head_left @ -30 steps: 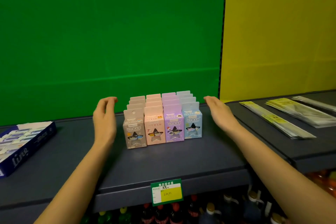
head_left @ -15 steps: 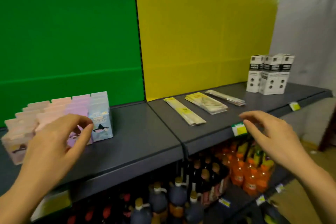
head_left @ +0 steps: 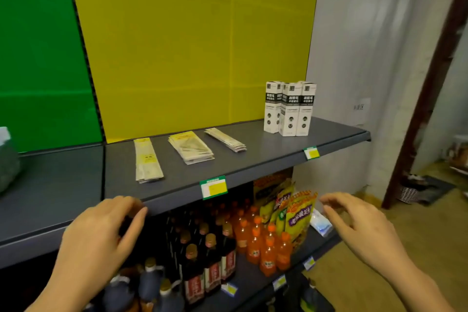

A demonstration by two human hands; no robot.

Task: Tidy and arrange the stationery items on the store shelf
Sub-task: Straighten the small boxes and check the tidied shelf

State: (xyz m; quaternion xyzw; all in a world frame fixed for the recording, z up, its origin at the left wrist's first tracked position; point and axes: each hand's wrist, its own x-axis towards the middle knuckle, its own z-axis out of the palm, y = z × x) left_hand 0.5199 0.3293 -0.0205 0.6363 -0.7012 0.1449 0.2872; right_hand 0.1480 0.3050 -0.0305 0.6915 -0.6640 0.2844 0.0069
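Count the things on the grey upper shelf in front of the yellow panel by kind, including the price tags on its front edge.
Stacks of flat packets: 3
Upright black-and-white boxes: 3 showing, any behind are hidden
Price tags: 2
Total: 8

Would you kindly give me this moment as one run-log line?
left hand: open, empty | right hand: open, empty | flat yellow-labelled packet stacks: untouched on grey metal shelf
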